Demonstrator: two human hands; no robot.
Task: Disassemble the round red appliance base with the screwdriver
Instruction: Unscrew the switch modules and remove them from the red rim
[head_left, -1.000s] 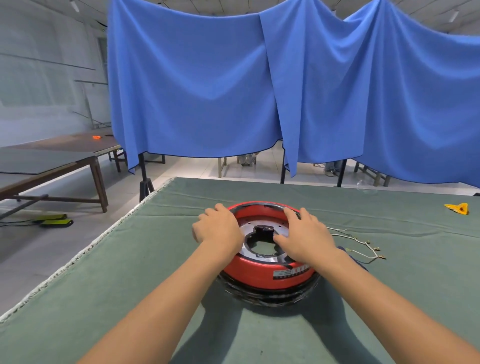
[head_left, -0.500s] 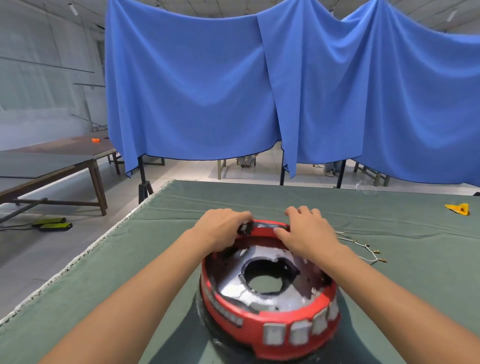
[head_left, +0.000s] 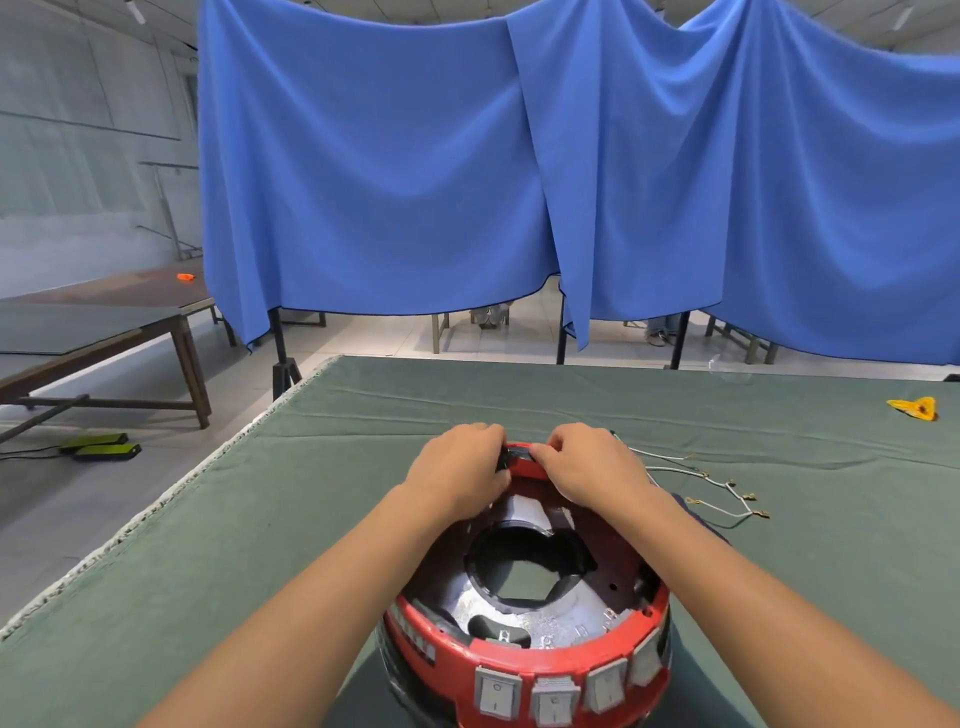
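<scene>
Now my left hand (head_left: 460, 467) and right hand (head_left: 589, 462), close together, both pinch the far rim of the red base (head_left: 524, 660), tilting it so I see inside.

The person's bare left hand (head_left: 460, 470) and bare right hand (head_left: 589, 467) were both uncovered, and the skin ran unbroken from the fingers back over the knuckles and wrists. Behind the fingers each hand showed a broad, smooth back with rounded knuckle ridges, then narrowed at the wrist. Further back from the fingers, the long bare left forearm (head_left: 311, 597) and the long bare right forearm (head_left: 753, 597) widened evenly toward the elbows, smooth and slender, bare as far as the lower edge of the view. The fingertips were mostly hidden, so the nails could not be made out.
</scene>
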